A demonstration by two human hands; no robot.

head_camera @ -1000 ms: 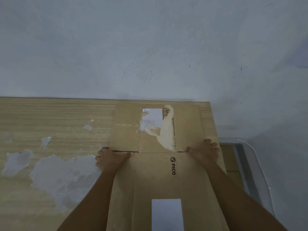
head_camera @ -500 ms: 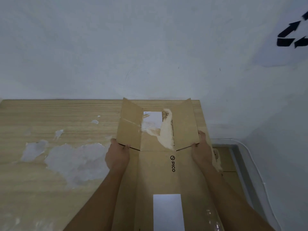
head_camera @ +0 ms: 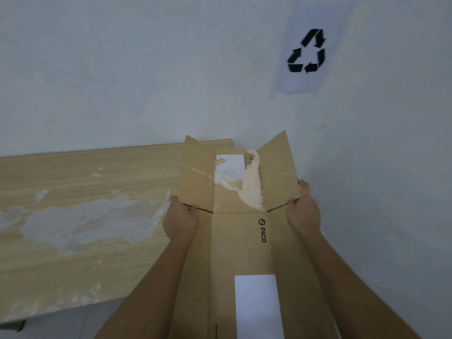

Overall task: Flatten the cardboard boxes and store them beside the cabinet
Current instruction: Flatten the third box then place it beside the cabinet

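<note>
a: where is the cardboard box (head_camera: 234, 241) at this moment?

b: it is flattened and held up in front of the person, over the right end of the wooden surface (head_camera: 85, 196) and close to the pale wall (head_camera: 146, 69). the long brown panel runs from the bottom of the view up to the flaps, and the word "pico" is printed on it in black.

a: how do the hands hold it?

b: the left hand (head_camera: 180, 220) is closed on the left edge, just under the left flap, with the fingertips curled over the front. the right hand (head_camera: 303, 210) is clamped on the right edge in the same way, the thumb on the front and the other fingers behind the card.

a: and the flaps?

b: the two side flaps at the far end stand up a little, tilted toward the middle. between them is a torn white label (head_camera: 228, 167) and a pale patch where the paper layer is ripped off. a second white label (head_camera: 256, 307) sits lower on the long panel.

a: anything on the wall?

b: a white sheet with a black recycling sign (head_camera: 307, 52), at upper right. the wooden surface has grey-white worn patches.
</note>
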